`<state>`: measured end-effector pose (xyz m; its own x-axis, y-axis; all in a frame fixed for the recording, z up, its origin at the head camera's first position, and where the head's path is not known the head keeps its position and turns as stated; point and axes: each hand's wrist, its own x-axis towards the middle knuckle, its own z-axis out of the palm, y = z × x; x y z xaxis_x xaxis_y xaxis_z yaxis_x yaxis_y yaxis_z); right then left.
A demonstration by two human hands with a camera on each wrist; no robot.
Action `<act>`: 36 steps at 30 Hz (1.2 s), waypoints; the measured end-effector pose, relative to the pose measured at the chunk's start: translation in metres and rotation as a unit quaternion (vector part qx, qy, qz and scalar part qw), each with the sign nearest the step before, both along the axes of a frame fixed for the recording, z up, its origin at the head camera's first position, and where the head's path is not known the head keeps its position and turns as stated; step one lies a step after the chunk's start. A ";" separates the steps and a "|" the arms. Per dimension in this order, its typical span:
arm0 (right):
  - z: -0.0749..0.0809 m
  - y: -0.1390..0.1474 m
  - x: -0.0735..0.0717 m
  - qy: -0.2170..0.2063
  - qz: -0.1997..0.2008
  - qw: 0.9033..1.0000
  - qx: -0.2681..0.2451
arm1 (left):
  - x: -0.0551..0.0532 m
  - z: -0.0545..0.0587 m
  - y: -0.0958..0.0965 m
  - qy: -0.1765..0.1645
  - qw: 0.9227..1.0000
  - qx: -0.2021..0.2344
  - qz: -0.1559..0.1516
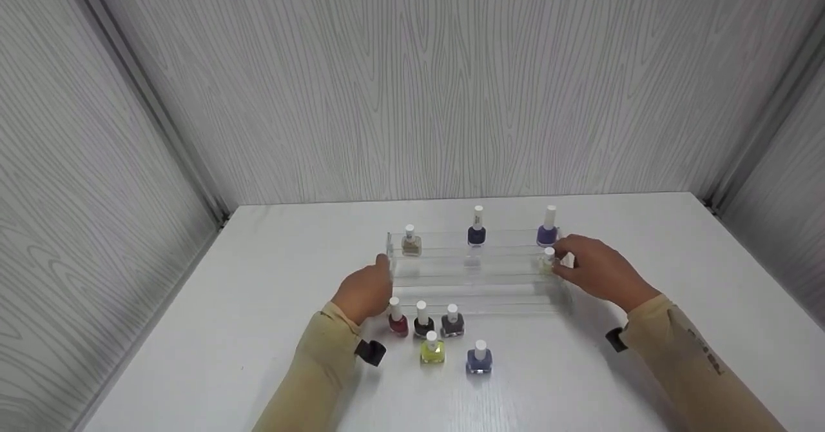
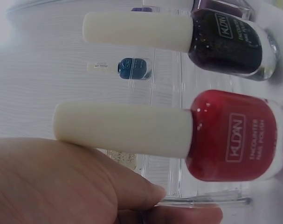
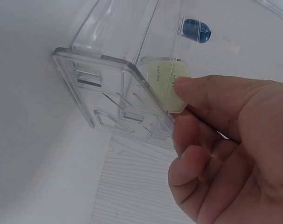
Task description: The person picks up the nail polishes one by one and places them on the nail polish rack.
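Observation:
A clear tiered rack (image 1: 477, 281) stands on the white table. My left hand (image 1: 366, 290) grips its left end panel, thumb on the inner side and fingers on the outer, as the left wrist view shows. At the opposite end my right hand (image 1: 602, 271) pinches a pale yellow nail polish bottle (image 3: 162, 81) between thumb and fingers, on a tier below the top one. Along the top tier are a glittery beige bottle (image 1: 411, 245), a dark blue bottle (image 1: 477, 235) and a purple bottle (image 1: 546, 235).
Before the rack's left half stand a red bottle (image 2: 234, 137), a black bottle (image 2: 230, 42) and a dark grey-purple bottle (image 1: 453, 324), close to my left hand. Nearer to me are a yellow bottle (image 1: 432, 353) and a blue bottle (image 1: 479, 361). Wood-grained panels (image 1: 412, 97) enclose the table.

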<state>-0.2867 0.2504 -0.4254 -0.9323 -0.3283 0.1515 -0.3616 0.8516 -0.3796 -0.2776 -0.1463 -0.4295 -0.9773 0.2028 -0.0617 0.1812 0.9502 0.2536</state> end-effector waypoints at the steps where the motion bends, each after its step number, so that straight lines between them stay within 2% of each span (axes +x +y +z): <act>1: 0.000 0.000 0.000 -0.005 -0.001 1.000 -0.003 | 0.000 0.000 0.000 0.000 1.000 -0.001 0.000; 12: 0.001 0.008 0.000 -0.015 0.012 0.999 -0.034 | -0.001 -0.002 0.001 0.019 1.000 -0.005 -0.019; 16: 0.006 0.009 0.003 -0.019 0.005 0.999 -0.044 | -0.001 -0.002 0.002 0.019 1.000 -0.008 -0.016; 21: 0.018 0.008 0.009 -0.003 0.001 0.999 -0.049 | -0.002 -0.002 0.002 0.003 1.000 -0.005 -0.007; 28: 0.031 -0.007 0.022 0.029 0.021 0.998 -0.047 | -0.003 -0.002 -0.001 -0.007 1.000 -0.004 -0.004; 36: 0.034 -0.014 0.025 0.032 0.045 0.997 -0.054 | -0.003 -0.002 -0.001 -0.004 1.000 -0.005 -0.003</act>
